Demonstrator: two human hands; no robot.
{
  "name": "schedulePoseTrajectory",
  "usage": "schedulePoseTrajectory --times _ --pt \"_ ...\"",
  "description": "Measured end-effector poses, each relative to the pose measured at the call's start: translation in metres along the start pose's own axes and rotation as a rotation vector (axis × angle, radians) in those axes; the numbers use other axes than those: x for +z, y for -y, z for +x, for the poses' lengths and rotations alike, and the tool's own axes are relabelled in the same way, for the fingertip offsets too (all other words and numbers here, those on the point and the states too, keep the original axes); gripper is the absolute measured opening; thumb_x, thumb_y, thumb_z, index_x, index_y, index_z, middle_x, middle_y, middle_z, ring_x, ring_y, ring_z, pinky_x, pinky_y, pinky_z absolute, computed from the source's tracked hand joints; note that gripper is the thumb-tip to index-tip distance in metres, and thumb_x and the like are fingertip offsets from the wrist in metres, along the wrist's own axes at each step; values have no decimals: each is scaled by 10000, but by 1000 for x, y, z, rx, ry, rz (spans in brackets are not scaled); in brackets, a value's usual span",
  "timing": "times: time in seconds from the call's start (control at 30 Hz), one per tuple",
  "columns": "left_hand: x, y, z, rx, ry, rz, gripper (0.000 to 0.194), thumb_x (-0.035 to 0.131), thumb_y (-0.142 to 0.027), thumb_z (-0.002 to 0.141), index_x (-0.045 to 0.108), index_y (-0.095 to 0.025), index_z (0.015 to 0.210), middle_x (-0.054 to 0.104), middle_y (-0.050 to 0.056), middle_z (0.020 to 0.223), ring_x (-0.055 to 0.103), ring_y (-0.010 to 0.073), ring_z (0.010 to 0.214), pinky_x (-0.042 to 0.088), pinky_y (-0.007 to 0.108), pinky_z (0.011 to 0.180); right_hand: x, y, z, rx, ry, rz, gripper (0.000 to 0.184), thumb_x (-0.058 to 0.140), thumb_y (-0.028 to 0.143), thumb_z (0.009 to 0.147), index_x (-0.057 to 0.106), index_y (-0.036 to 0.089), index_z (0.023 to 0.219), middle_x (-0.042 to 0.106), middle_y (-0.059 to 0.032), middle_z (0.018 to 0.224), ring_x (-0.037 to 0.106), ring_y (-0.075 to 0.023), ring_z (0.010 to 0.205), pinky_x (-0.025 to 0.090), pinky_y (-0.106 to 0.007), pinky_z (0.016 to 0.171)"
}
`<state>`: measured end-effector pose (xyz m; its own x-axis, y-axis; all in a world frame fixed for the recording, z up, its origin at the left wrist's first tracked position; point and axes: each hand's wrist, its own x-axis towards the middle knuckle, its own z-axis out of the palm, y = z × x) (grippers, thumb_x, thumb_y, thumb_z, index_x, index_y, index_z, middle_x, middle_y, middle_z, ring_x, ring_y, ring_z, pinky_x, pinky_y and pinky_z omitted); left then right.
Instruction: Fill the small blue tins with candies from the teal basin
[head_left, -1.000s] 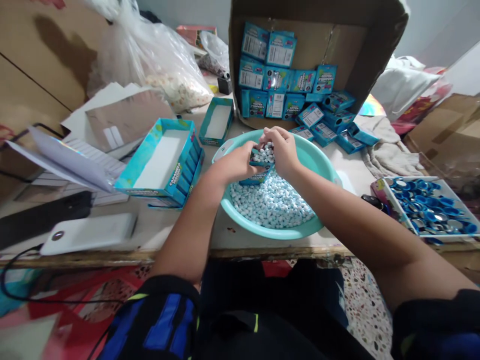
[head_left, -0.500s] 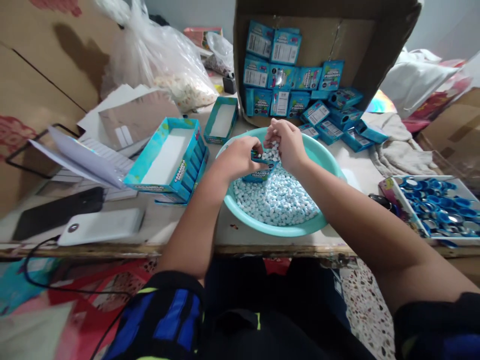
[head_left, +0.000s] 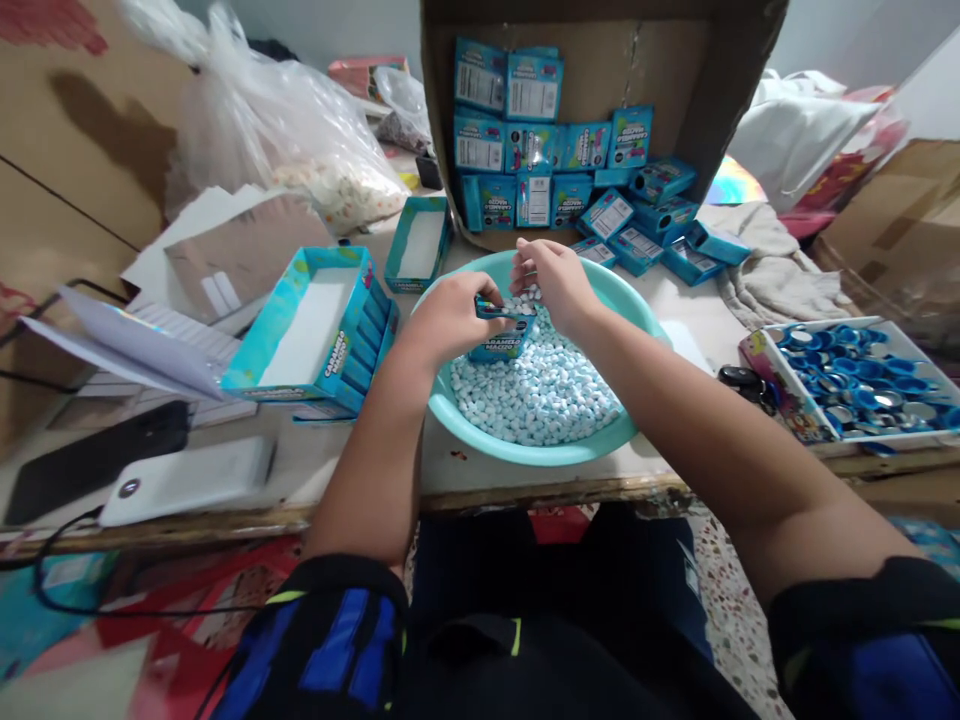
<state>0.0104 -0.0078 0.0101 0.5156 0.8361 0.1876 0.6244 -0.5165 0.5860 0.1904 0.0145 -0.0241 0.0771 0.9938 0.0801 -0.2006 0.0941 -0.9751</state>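
A round turquoise basin (head_left: 517,455) in front of me holds a heap of small pale blue and white candies (head_left: 540,400). My left hand (head_left: 457,310) is closed around a small blue candy box (head_left: 499,345), held over the heap at the basin's left side. Loose candies show at the box's top. On the far side, my right hand (head_left: 555,280) is beside the box's upper right corner, its fingers curled over some candies. Its palm faces the box and is partly hidden from me.
A cardboard carton (head_left: 675,100) with stacked blue boxes stands behind the basin. Blue display trays (head_left: 307,330) are on the left, near a white power bank (head_left: 187,480) and a black phone (head_left: 97,455). At right lies a tray of blue-rimmed round pieces (head_left: 862,385).
The whole view has shifted, so the table appears further left. My right hand's fingers are slightly more extended beside the box, while my left hand keeps its hold.
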Motion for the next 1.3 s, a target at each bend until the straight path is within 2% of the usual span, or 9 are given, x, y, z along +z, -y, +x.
schedulePoseTrajectory --times 0.17,0.3,0.57,0.73,0.9,1.13,1.3 --pt "0 3 2 49 16 34 187 782 -322 820 720 -203 951 725 101 1101 666 294 1047 542 425 934 4 7 -4 19 12 21 462 771 650 834 556 242 797 585 -20 708 583 -166 669 488 -306 591" --pt "0 5 3 71 38 14 185 737 -355 868 725 -212 985 710 104 1159 659 299 1098 548 415 945 6 14 -8 19 33 16 488 772 675 834 552 241 810 593 -19 744 607 -170 701 520 -310 632" --pt "2 1 2 -91 -20 -16 219 784 -349 836 681 -209 970 712 46 932 625 207 803 516 357 757 12 29 -19 54 63 -29 516 673 747 870 572 241 875 602 -8 780 658 -174 798 558 -307 754" --pt "3 3 3 -51 -15 4 179 783 -366 839 680 -224 875 736 64 993 632 237 871 517 370 780 9 35 -21 66 76 -74 480 661 718 896 611 241 920 618 -10 776 690 -201 859 557 -330 791" --pt "4 5 3 -63 -35 -8 157 784 -352 824 704 -232 887 750 55 984 642 235 860 530 382 799 10 41 -25 111 96 -115 493 635 721 919 642 229 953 655 -28 804 698 -203 895 567 -328 825" --pt "4 5 3 -108 -62 -86 200 811 -328 799 733 -218 946 788 70 1046 703 270 946 550 421 879 4 40 -23 89 231 -98 543 534 712 986 679 191 943 722 -81 931 711 -204 939 560 -390 1012" --pt "6 8 3 -131 -42 -79 292 813 -337 809 760 -198 1060 786 106 1117 716 301 1050 555 445 961 0 36 -23 72 363 -273 553 473 690 1023 760 217 1028 769 -92 1096 683 -252 1179 460 -441 1168"
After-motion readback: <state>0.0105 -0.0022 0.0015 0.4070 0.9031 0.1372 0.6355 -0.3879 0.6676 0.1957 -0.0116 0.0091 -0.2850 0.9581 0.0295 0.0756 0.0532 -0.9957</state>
